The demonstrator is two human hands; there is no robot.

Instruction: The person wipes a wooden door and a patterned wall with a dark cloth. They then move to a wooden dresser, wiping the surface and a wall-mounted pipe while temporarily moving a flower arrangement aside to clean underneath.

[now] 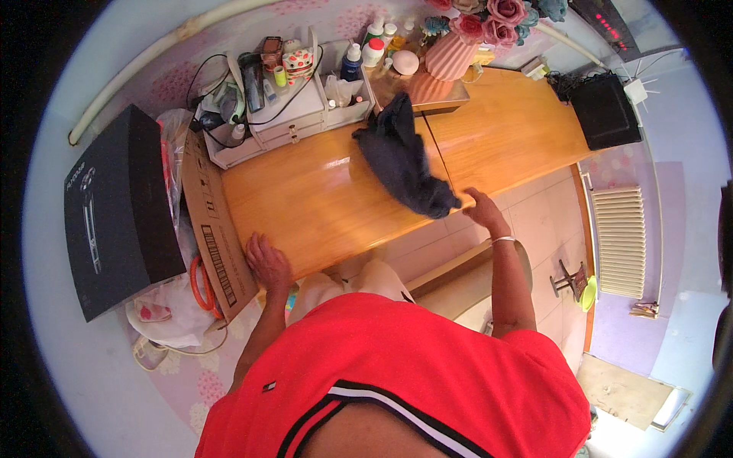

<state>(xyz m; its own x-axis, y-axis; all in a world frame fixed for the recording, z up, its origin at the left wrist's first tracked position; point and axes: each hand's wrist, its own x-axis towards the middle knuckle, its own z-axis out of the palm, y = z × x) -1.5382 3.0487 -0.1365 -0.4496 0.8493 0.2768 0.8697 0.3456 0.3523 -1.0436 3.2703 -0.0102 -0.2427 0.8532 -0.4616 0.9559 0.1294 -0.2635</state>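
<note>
Our right hand [482,211] — gripping or not, we cannot tell — is nearer the dark cloth [401,156], whose long axis runs from just beside it forward and leftward, our left hand [269,262] spread, empty, well apart.

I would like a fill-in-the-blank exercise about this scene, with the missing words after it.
1. The right hand is ____ (closer to/farther from) the dark cloth than the left hand.
2. The person's shirt is mainly ____ in colour.
3. The cardboard box stands at the wooden desk's ____ end.
Missing words: closer to; red; left.
</note>
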